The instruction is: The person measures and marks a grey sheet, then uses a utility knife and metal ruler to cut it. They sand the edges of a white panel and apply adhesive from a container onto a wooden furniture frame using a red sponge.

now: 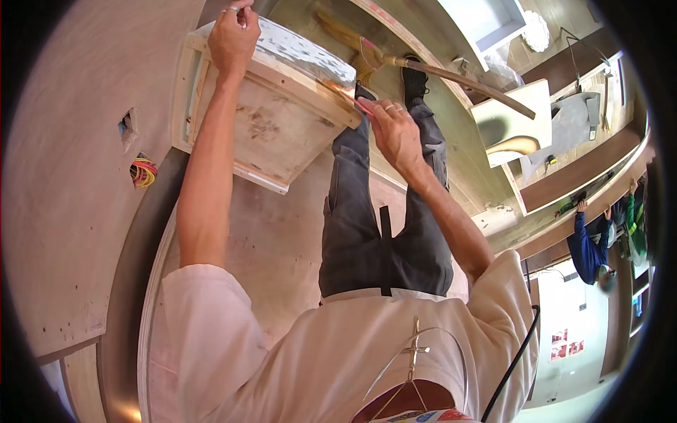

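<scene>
A pale wooden box-like piece [275,130] with a framed side stands in front of me. Its top [303,53] is whitish with dark flecks. Over the far left corner of that top is my left hand [235,41], fingers pinched together; whatever they hold, if anything, is too small to make out. My right hand [396,134] grips a slim red-handled tool [364,107] at the box's right corner. The tool points at the wooden edge, where its tip blurs into an orange-brown patch, so its kind does not show.
A broom [458,81] with a wooden handle lies beyond my feet. On the left, a wall panel [77,190] has cut-outs, one with coiled coloured wires [143,171]. Boards and a pale sheet [511,120] lie at right. Farther right, a person in blue [587,243] works near another in green.
</scene>
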### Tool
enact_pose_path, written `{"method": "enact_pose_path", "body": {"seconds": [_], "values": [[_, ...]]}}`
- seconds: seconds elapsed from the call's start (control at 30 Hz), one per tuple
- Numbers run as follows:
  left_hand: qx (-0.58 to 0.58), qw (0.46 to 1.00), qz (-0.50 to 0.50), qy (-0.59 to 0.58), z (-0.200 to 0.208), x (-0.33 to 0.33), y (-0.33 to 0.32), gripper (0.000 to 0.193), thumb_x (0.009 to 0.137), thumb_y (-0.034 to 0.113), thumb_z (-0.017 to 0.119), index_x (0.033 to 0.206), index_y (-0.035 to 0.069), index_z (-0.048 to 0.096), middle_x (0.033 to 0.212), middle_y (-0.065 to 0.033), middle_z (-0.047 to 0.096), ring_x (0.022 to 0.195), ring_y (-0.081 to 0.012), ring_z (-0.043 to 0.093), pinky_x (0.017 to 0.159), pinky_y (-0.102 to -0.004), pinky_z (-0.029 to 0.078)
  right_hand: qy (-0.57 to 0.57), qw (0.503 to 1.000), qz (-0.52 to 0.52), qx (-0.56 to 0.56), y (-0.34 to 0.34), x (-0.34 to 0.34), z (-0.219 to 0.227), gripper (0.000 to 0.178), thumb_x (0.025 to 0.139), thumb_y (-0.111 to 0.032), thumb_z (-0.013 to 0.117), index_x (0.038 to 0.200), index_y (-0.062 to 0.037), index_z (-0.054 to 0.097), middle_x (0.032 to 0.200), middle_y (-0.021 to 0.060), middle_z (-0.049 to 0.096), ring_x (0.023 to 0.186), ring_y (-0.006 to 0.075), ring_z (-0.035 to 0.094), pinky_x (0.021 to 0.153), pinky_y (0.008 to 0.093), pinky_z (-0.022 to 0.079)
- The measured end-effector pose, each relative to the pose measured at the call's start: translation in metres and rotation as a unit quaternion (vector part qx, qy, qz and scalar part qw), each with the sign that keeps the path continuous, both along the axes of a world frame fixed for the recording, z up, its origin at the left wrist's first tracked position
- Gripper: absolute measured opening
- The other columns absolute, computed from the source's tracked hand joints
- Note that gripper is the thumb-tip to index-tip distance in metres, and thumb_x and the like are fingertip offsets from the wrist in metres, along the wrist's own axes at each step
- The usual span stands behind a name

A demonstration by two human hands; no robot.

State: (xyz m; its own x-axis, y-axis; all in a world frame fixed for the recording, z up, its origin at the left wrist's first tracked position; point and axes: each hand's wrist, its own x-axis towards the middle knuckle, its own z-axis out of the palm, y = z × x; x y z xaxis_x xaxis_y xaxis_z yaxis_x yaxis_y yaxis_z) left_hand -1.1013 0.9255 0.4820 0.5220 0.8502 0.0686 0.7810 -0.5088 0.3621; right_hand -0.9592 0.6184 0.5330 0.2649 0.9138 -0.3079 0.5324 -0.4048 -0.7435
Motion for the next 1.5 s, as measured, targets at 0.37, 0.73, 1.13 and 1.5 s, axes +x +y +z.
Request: {"method": "enact_pose_path", "body": {"seconds": [0.37, 0.73, 1.13, 1.5], "values": [[-0.008, 0.999, 0.033, 0.006, 0.000, 0.001, -0.001, 0.014, 0.088, 0.014, 0.063, 0.098, 0.007, 0.070, 0.088, -0.0160, 0.069, 0.083, -0.0331, 0.067, 0.074, -0.0404, 0.053, 0.087, 0.995, -0.013, -0.050, 0.008, 0.023, -0.002, 0.027, 0.092, -0.012, 0.057, 0.117, -0.0125, 0.067, 0.093, 0.0135, 0.064, 0.089, 0.0342, 0.061, 0.076, 0.0442, 0.050], [-0.013, 1.000, 0.012, 0.000, -0.003, -0.006, 0.001, 0.014, 0.088, 0.011, 0.063, 0.099, 0.005, 0.070, 0.091, -0.0165, 0.069, 0.083, -0.0322, 0.067, 0.074, -0.0396, 0.053, 0.320, 0.947, 0.020, -0.020, -0.023, 0.049, -0.004, 0.023, 0.095, -0.014, 0.056, 0.114, -0.0062, 0.066, 0.093, 0.0158, 0.064, 0.089, 0.0357, 0.060, 0.080, 0.0414, 0.049], [-0.056, 0.997, 0.053, 0.002, -0.004, 0.001, 0.000, 0.016, 0.087, 0.015, 0.063, 0.099, 0.015, 0.074, 0.084, -0.0049, 0.069, 0.074, -0.0179, 0.067, 0.067, -0.0303, 0.053, 0.209, 0.976, 0.038, 0.056, -0.005, 0.018, -0.076, 0.029, 0.093, -0.012, 0.057, 0.120, -0.0107, 0.066, 0.108, 0.0137, 0.066, 0.104, 0.0350, 0.058, 0.091, 0.0397, 0.048], [-0.034, 0.999, 0.035, -0.006, -0.014, -0.003, 0.002, 0.015, 0.083, 0.016, 0.064, 0.095, 0.017, 0.074, 0.078, -0.0027, 0.067, 0.065, -0.0168, 0.065, 0.060, -0.0316, 0.052, 0.255, 0.964, 0.056, 0.049, 0.010, 0.025, -0.093, 0.030, 0.095, -0.009, 0.056, 0.124, -0.0102, 0.064, 0.109, 0.0141, 0.065, 0.099, 0.0348, 0.060, 0.089, 0.0420, 0.049]]}}
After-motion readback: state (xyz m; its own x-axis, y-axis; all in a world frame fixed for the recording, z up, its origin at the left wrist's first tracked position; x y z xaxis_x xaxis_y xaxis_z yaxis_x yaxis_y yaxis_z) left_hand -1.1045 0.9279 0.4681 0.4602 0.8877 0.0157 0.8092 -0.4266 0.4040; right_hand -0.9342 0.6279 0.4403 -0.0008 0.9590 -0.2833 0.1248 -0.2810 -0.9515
